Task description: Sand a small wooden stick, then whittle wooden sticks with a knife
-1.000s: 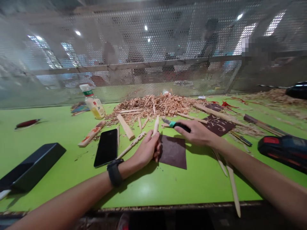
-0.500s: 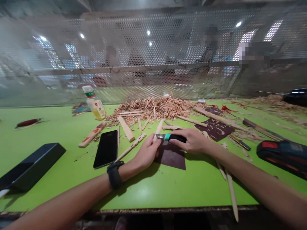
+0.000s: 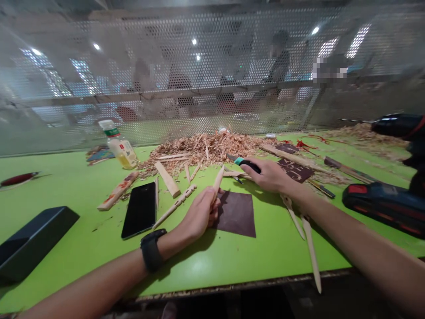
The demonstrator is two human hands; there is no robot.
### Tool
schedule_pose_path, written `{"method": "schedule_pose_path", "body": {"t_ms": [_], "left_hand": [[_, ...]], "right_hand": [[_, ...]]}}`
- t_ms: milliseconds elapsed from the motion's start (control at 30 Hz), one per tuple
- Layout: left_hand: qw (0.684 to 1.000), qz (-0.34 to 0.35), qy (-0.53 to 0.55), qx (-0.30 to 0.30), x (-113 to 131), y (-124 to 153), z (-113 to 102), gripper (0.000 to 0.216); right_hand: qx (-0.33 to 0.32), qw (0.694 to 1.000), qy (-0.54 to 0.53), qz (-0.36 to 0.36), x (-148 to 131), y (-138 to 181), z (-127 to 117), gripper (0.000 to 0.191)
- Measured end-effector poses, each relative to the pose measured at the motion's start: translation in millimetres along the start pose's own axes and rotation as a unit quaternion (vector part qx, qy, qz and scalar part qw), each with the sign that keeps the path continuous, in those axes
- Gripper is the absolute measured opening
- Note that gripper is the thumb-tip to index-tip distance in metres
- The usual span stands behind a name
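Observation:
My left hand (image 3: 199,212) is closed around a pale, pointed wooden stick (image 3: 218,179), its tip aimed away from me. Fingers hide the stick's lower end. My right hand (image 3: 267,174) grips a carving knife (image 3: 249,165) with a black and green handle; its blade points left toward the shavings, apart from the stick. Beneath and right of my left hand lies a dark sheet of sandpaper (image 3: 236,215). A carved wooden stick (image 3: 177,204) rests to the left, beside a black phone (image 3: 139,210). Pointed wooden pieces (image 3: 312,252) lie under my right forearm.
A heap of wood shavings (image 3: 202,148) spreads along the back, before a perforated metal screen (image 3: 212,79). On the left are a tilted-looking bottle (image 3: 120,148), a dark box (image 3: 36,241) and a red-handled tool (image 3: 18,179). A cordless drill (image 3: 381,206) stands at the right.
My right hand has moved the knife away from the stick, forward and right. The stick stays in my left hand. The whole view has shifted slightly.

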State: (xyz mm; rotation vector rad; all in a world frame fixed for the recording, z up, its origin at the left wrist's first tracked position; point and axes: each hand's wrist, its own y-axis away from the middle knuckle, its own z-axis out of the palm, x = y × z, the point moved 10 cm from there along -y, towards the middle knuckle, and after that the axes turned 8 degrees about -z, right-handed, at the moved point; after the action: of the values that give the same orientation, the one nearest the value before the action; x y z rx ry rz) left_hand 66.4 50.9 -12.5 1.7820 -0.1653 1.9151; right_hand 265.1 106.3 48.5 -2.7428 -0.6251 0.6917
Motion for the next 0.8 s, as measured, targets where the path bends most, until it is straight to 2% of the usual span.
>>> {"method": "schedule_pose_path", "body": {"t_ms": [100,200,467,600,800], "left_hand": [[0.999,0.016,0.033,0.010,4.0,-4.1,-3.8,0.036],[0.999,0.027,0.028,0.019,5.1,-4.5,-5.9,0.038],[0.999,0.022,0.013,0.019,4.6,-1.8,-5.3,0.036],[0.999,0.024,-0.033,0.023,-1.4,-3.4,-6.7,0.038],[0.994,0.034,-0.089,0.061,-3.6,-10.2,-15.9,0.034]], "right_hand": [[-0.039,0.997,-0.042,-0.056,-32.9,2.2,22.4,0.068],[-0.057,0.994,-0.054,-0.082,-48.9,7.1,30.8,0.067],[-0.087,0.984,-0.075,-0.138,-64.1,12.4,38.3,0.054],[-0.072,0.983,-0.059,-0.159,-64.3,11.6,34.7,0.048],[-0.052,0.985,0.004,-0.163,-56.6,7.4,31.4,0.046]]}}
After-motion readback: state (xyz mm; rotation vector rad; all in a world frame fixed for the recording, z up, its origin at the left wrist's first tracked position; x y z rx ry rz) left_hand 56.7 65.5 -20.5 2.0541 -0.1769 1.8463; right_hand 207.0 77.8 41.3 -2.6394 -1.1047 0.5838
